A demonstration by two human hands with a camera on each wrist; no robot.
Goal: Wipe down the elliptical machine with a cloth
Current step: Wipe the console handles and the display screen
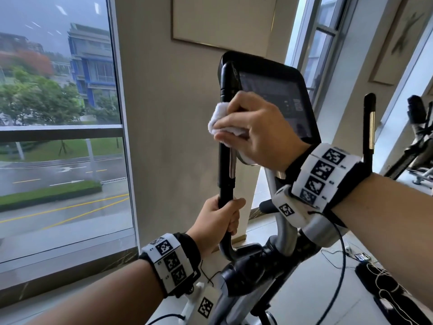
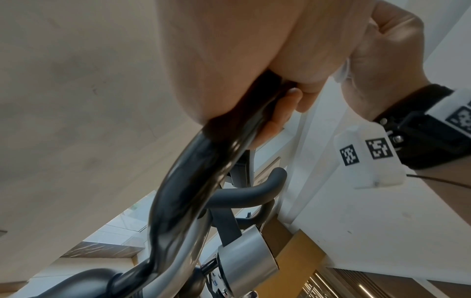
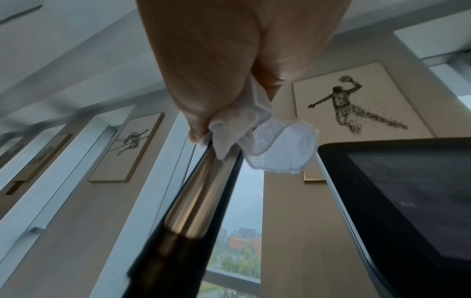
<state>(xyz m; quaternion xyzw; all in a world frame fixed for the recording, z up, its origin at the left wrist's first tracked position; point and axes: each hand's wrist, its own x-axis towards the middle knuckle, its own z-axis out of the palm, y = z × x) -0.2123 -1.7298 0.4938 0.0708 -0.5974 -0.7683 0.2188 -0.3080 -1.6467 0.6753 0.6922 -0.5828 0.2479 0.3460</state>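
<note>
The elliptical's black left handlebar (image 1: 225, 165) rises in front of its dark console screen (image 1: 276, 99). My right hand (image 1: 253, 130) wraps a white cloth (image 1: 222, 120) around the bar about midway up, just above a chrome strip (image 1: 232, 164). In the right wrist view the cloth (image 3: 270, 145) bunches out below my palm over the chrome section (image 3: 201, 193). My left hand (image 1: 220, 219) grips the same bar lower down, near its bend; the left wrist view shows the fingers (image 2: 277, 113) curled round the black tube (image 2: 193, 191).
A floor-to-ceiling window (image 1: 58, 127) stands at left, a beige wall pillar (image 1: 173, 137) behind the machine. The right handlebar (image 1: 369, 127) stands upright at right. Another exercise machine (image 1: 419, 141) sits far right. Cables and a black patterned bag (image 1: 386, 292) lie on the floor.
</note>
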